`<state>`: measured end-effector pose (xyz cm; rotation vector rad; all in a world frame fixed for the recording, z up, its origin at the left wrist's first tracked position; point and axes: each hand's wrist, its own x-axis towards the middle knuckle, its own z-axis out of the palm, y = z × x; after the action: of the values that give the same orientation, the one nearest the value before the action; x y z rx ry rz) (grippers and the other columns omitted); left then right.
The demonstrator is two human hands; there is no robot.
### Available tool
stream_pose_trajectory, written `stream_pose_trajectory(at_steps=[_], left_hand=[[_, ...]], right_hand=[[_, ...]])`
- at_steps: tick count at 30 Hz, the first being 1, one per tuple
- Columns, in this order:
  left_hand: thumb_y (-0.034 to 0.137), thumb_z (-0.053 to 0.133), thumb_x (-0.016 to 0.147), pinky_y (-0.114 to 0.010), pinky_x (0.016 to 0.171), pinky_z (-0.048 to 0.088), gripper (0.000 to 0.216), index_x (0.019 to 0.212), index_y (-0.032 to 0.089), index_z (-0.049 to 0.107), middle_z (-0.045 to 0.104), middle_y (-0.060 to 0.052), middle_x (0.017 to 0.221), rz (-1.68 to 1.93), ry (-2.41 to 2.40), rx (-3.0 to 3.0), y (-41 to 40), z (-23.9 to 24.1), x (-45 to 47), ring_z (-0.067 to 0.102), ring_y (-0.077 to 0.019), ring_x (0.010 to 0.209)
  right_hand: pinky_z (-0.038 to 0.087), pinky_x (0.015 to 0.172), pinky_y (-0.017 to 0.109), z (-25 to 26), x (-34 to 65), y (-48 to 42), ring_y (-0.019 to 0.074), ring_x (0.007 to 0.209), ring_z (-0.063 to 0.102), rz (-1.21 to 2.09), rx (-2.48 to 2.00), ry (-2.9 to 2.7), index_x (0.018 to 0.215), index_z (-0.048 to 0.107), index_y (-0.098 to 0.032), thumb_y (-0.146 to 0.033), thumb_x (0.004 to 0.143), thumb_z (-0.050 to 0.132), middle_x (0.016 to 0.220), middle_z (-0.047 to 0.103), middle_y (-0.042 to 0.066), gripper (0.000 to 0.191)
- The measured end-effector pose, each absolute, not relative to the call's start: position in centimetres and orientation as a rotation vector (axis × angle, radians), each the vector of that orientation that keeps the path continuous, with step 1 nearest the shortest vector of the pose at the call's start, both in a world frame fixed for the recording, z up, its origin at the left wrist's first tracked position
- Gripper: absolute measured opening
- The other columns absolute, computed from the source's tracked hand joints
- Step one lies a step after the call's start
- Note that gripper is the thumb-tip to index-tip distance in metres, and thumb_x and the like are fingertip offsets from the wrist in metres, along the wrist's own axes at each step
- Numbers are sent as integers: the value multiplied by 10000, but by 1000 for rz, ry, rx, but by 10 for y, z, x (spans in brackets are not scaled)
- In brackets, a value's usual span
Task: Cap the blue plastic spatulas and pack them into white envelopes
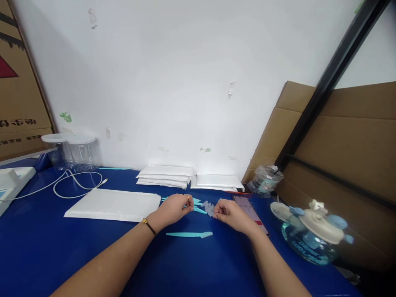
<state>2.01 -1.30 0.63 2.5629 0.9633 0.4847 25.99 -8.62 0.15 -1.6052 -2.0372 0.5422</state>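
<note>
Translucent plastic piece (209, 207), held just above the blue surface (46, 247) between both hands, with its long axis running roughly left to right. The right hand (230, 214) closes thumb and fingers (220, 206) on its right end in a pinch. The left hand (173, 208) has its fingers curled in against the thumb at the other end, next to a few small teal pieces (198, 210). Whether that hand grips the translucent piece or only touches it cannot be told at this size. Both hands are about equally near, and the piece spans the gap between their fingertips.

A light-blue plastic blade (188, 234) lies flat on the surface just in front of the hands, its long axis also left to right, apart from both. A smartphone (252, 214) lies just beside the right hand, on its outer side. White padded envelopes: one flat (114, 205) beside the left hand, and stacks (165, 175) against the wall behind. A water jug (312, 237) stands to the right and a white cable (77, 183) and clear jars (82, 152) well to the left. Nothing lies between the hands and the blade.
</note>
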Motion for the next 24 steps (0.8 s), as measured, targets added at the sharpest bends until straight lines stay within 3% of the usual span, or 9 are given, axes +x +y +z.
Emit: stream_pose_trajectory(at_steps=[12, 19, 24], left_hand=[[337, 556, 750, -218, 537, 340, 150, 796, 211, 622, 640, 10, 714, 305, 857, 2454, -28, -2, 31, 561, -133, 635], [283, 586, 736, -291, 766, 376, 203, 931, 228, 606, 609, -48, 985, 561, 1160, 2670, -4, 4, 14, 545, -219, 926], [292, 545, 763, -301, 764, 377, 135, 853, 228, 623, 613, -46, 929, 483, 1243, 2651, 8, -3, 9, 546, -224, 920]], right_hand=[[348, 495, 199, -4, 252, -87, 114, 562, 488, 801, -1519, -2116, 720, 637, -174, -236, 724, 611, 632, 574, -7, 67], [399, 622, 253, 4, 268, -80, 154, 687, 524, 298, -1638, -2018, 801, 654, -211, -164, 741, 545, 786, 577, 20, 133], [414, 688, 259, -1, 261, -80, 156, 779, 538, 313, -1609, -2138, 956, 633, -251, -153, 747, 548, 966, 541, 26, 245]])
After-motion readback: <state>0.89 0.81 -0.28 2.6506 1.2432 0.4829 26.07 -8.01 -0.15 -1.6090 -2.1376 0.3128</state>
